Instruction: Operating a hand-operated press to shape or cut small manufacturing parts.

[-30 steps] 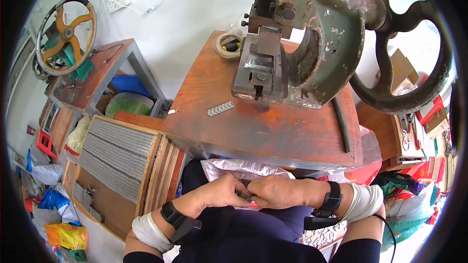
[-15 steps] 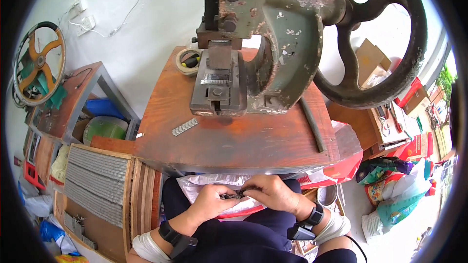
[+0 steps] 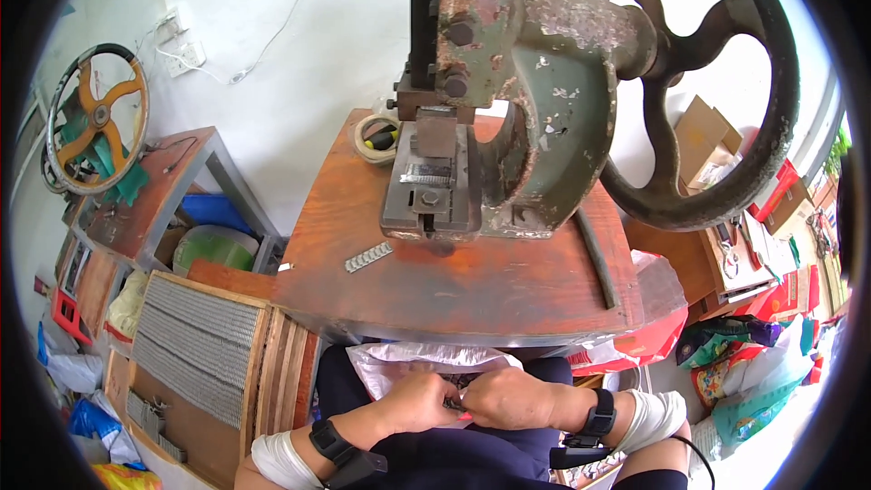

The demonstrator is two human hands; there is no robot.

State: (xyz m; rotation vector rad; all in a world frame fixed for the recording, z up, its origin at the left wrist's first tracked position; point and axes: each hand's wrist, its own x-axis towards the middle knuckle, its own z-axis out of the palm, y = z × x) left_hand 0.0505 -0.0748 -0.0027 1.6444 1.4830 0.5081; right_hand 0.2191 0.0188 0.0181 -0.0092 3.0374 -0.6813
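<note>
Low over my lap, my left hand point(image 3: 419, 402) and my right hand point(image 3: 510, 398) meet with curled fingers. Between their fingertips are small dark metal pieces point(image 3: 452, 402), mostly covered, so their exact shape is unclear. An opened white plastic bag point(image 3: 386, 365) lies on my lap under and behind the hands. Beyond it stands a wooden-topped table point(image 3: 426, 295) carrying a worn green hand press point(image 3: 567, 118) with a large handwheel point(image 3: 771, 63). A short pale metal strip point(image 3: 367, 258) with a repeated pattern lies on the tabletop, left of the press's die block point(image 3: 431, 200).
A metal rod point(image 3: 594, 259) lies right of the press and a tape roll point(image 3: 370, 138) lies to its left. To my left, a wooden tray point(image 3: 249, 372) holds rows of grey metal strips point(image 3: 195, 336). Filled bags point(image 3: 748, 363) stand on the floor at right.
The view has shifted, so the press and table sit lower and further right. My hands have drawn closer together and the fingers now cover more of the metal pieces.
</note>
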